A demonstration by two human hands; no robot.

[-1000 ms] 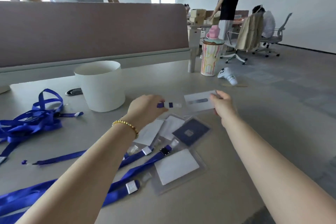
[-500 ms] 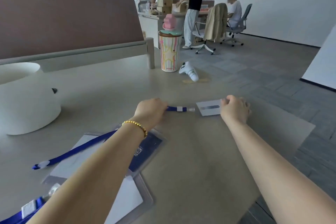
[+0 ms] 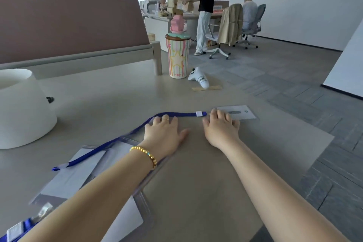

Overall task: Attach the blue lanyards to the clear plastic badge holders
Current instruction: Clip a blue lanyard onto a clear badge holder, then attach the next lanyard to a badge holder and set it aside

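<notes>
Head camera, looking down over a beige desk point(image 3: 196, 192): a person's two bare hands are lying palm-down side by side on the tabletop. The left hand point(image 3: 163, 135), a gold bead bracelet point(image 3: 144, 154) circling its wrist, is resting flat with fingers straight, their tips touching a blue lanyard point(image 3: 137, 128) that is running from the lower left across the desk to the far side of both hands. The right hand point(image 3: 221, 128) is also lying flat with fingers extended, its fingertips reaching the near edge of a clear badge holder point(image 3: 238, 113) that is holding a white card. The lanyard's white-tagged end point(image 3: 199, 114) is sitting just left of that holder, beside the right index finger; whether it is clipped on cannot be told. Neither hand is gripping anything.

More clear badge holders with white cards point(image 3: 78, 171) are lying under the left forearm, the lanyard's strap crossing over them. Another blue lanyard end point(image 3: 15, 231) is showing at the bottom left corner. A white tub point(image 3: 21, 112) is standing at the left, a striped tumbler point(image 3: 177, 57) with a pink topper at the far edge, and a small white object point(image 3: 200, 80) is lying beside it. Two people are working at desks in the background.
</notes>
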